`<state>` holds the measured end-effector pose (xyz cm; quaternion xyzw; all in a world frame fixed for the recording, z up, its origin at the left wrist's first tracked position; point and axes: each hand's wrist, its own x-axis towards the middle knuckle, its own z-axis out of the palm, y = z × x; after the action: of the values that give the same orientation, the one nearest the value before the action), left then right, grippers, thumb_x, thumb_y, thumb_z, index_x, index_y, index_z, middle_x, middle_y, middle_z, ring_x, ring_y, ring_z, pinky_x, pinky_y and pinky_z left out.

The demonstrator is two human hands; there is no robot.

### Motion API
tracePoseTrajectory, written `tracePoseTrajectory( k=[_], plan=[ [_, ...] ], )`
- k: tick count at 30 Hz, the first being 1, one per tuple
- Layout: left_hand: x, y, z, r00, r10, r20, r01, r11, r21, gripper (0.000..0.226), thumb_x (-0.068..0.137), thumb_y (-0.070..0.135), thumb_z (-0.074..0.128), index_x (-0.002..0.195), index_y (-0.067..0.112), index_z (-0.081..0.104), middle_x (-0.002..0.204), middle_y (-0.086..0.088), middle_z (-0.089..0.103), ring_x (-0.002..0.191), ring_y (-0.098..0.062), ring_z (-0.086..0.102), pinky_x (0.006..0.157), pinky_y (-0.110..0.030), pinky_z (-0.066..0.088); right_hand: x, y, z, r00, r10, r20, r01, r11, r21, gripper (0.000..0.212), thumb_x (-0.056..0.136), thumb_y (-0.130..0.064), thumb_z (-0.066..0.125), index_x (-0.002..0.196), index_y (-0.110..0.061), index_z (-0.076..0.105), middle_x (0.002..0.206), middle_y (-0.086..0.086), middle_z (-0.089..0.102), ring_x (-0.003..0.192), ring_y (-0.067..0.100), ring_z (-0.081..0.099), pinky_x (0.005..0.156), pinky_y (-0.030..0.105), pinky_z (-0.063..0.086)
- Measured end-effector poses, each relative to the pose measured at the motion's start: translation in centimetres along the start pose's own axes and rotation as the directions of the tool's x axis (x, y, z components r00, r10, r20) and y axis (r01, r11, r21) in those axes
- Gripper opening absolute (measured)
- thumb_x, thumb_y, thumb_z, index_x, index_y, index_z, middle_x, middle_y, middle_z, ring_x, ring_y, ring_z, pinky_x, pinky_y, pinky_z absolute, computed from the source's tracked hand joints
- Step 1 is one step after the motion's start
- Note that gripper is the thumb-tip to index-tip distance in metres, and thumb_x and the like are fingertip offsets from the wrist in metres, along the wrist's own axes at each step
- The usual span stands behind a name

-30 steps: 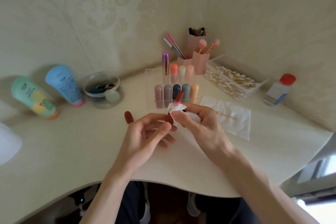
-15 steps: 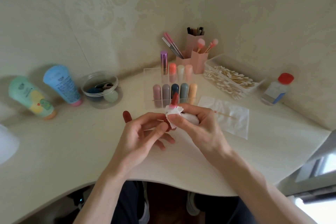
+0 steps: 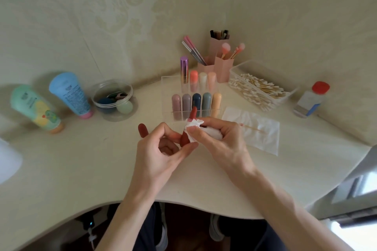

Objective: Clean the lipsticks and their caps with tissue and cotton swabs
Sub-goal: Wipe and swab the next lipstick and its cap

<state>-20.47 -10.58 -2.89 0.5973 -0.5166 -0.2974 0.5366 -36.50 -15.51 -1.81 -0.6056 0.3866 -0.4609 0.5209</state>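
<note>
My left hand [image 3: 161, 149] pinches the dark red base of an uncapped lipstick [image 3: 186, 138], whose red bullet [image 3: 192, 112] points up and away. My right hand [image 3: 220, 138] holds a crumpled white tissue [image 3: 193, 126] wrapped round the lipstick's middle. The lipstick's red cap [image 3: 143, 129] lies on the desk just left of my left hand. A flat tissue [image 3: 259, 130] with a used cotton swab [image 3: 253, 128] on it lies to the right. A clear rack [image 3: 169, 96] behind my hands holds several capped lipsticks.
A clear tray of cotton swabs [image 3: 261, 89] and a red-capped bottle [image 3: 310, 101] stand at the right. Pink brush holders [image 3: 221, 67] sit in the corner. A round tub [image 3: 113, 100] and two tubes, blue [image 3: 70, 93] and green [image 3: 35, 108], lie at the left.
My right hand has slid the tissue a little along the lipstick while my left hand kept its grip. The view has shifted slightly.
</note>
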Motion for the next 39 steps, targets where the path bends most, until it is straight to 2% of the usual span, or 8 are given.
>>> tracePoseTrajectory(
  k=[7,13,18,21,26,31,34,39],
  plan=[
    [0.3,0.4,-1.0,0.960,-0.044,0.276,0.103,0.974,-0.203,0.025,0.093,0.020,0.069,0.111,0.005,0.075,0.096,-0.008,0.080,0.071,-0.029,0.075,0.054,-0.030,0.054,0.0,-0.5,-0.6,1.000,0.018,0.024,-0.019,0.997,0.072,0.010,0.094,-0.017,0.077,0.090,-0.009,0.081,0.081,0.010,0.077,0.076,0.014,0.070,0.074,0.024,0.056],
    [0.3,0.3,-0.7,0.990,-0.098,0.106,0.115,0.978,-0.175,0.017,0.071,0.026,0.089,0.078,0.015,0.079,0.065,-0.007,0.071,0.054,-0.018,0.062,0.055,-0.026,0.052,0.0,-0.1,-0.4,1.000,-0.022,0.021,0.021,1.000,0.005,0.009,0.094,-0.019,0.079,0.092,-0.012,0.083,0.088,0.003,0.081,0.085,0.012,0.073,0.081,0.031,0.057],
    [0.0,0.4,-0.7,0.999,-0.037,0.009,0.038,0.996,-0.084,0.030,0.067,0.033,0.091,0.076,0.012,0.072,0.068,-0.001,0.074,0.059,-0.018,0.067,0.061,-0.020,0.051,0.1,-0.1,-0.4,0.997,0.012,0.076,-0.010,1.000,-0.014,0.020,0.095,-0.015,0.077,0.076,-0.010,0.077,0.059,-0.016,0.063,0.055,-0.003,0.054,0.057,0.008,0.038],
    [0.0,0.3,-0.5,0.999,-0.022,-0.028,0.020,0.999,-0.049,0.037,0.066,0.033,0.093,0.073,0.012,0.064,0.066,-0.001,0.071,0.062,-0.031,0.067,0.060,-0.024,0.052,0.1,0.0,-0.4,0.994,0.020,0.105,-0.014,0.999,-0.051,0.027,0.095,-0.018,0.078,0.069,-0.016,0.072,0.057,-0.017,0.057,0.052,-0.003,0.047,0.054,0.009,0.035],
    [0.2,0.3,-0.7,0.998,-0.046,0.039,0.051,0.989,-0.138,0.038,0.066,0.030,0.091,0.079,0.009,0.062,0.073,-0.003,0.075,0.070,-0.028,0.073,0.071,-0.028,0.058,0.2,0.0,-0.4,0.995,-0.010,0.095,0.012,1.000,-0.021,0.021,0.095,-0.021,0.077,0.079,-0.008,0.077,0.065,-0.012,0.066,0.060,0.001,0.055,0.058,0.015,0.041],
    [-0.1,0.3,-0.2,1.000,-0.012,-0.013,0.011,0.998,-0.062,0.042,0.067,0.036,0.092,0.074,0.011,0.059,0.066,-0.001,0.070,0.060,-0.027,0.066,0.062,-0.025,0.052,0.1,0.2,-0.4,0.994,-0.008,0.107,0.012,0.999,-0.035,0.017,0.094,-0.023,0.078,0.085,-0.009,0.080,0.077,0.004,0.075,0.070,0.006,0.063,0.065,0.020,0.047],
    [0.0,0.4,-0.6,0.994,-0.009,0.110,0.024,0.991,-0.134,0.033,0.073,0.028,0.089,0.085,0.011,0.064,0.080,-0.004,0.074,0.067,-0.021,0.071,0.065,-0.024,0.055,0.1,-0.1,-0.6,0.995,0.009,0.100,-0.006,1.000,-0.028,0.019,0.095,-0.026,0.078,0.081,-0.013,0.079,0.072,0.003,0.072,0.067,0.007,0.060,0.064,0.023,0.045],
    [0.3,0.5,-1.1,0.967,-0.038,0.253,0.103,0.963,-0.248,0.025,0.098,0.023,0.062,0.108,0.006,0.077,0.098,-0.010,0.078,0.071,-0.035,0.074,0.054,-0.031,0.052,0.0,-0.5,-1.4,0.996,-0.018,0.088,0.016,0.999,0.029,0.017,0.097,-0.017,0.074,0.081,-0.012,0.077,0.074,-0.004,0.075,0.069,0.006,0.068,0.069,0.014,0.048]
  ],
)
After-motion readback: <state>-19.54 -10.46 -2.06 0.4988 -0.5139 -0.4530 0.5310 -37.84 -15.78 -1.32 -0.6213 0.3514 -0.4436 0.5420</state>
